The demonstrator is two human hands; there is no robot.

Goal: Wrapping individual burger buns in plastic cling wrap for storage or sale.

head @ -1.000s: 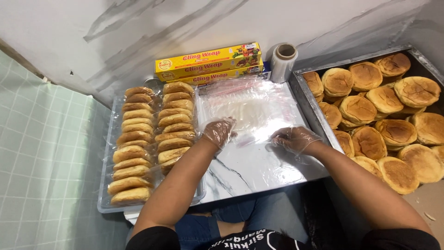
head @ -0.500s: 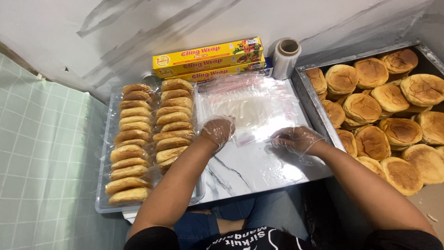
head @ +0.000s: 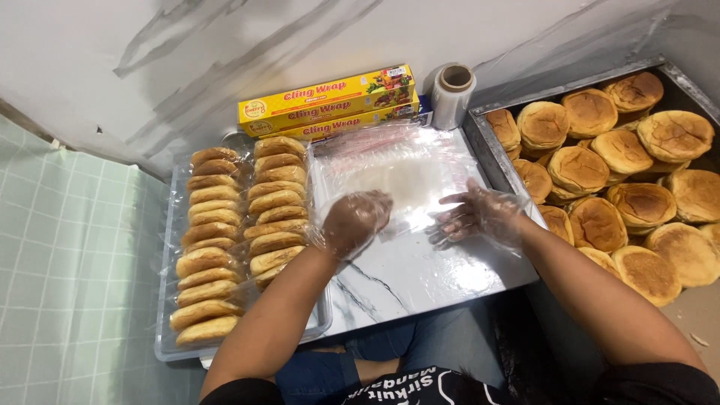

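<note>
A stack of clear plastic bags lies on the marbled counter in front of me. Both my hands wear thin see-through gloves. My left hand is curled at the near left edge of the bags, fingers bent onto the plastic. My right hand rests flat on the near right edge with its fingers spread. Whether either hand pinches a bag cannot be seen. To the left, a clear tray holds two rows of wrapped buns.
Yellow cling wrap boxes and a roll of film stand against the wall behind the bags. A metal tray full of bare round buns fills the right side. A green checked cloth lies at the left.
Both hands have shifted slightly toward each other over the near edge of the bags. My right hand has spread flatter on the plastic.
</note>
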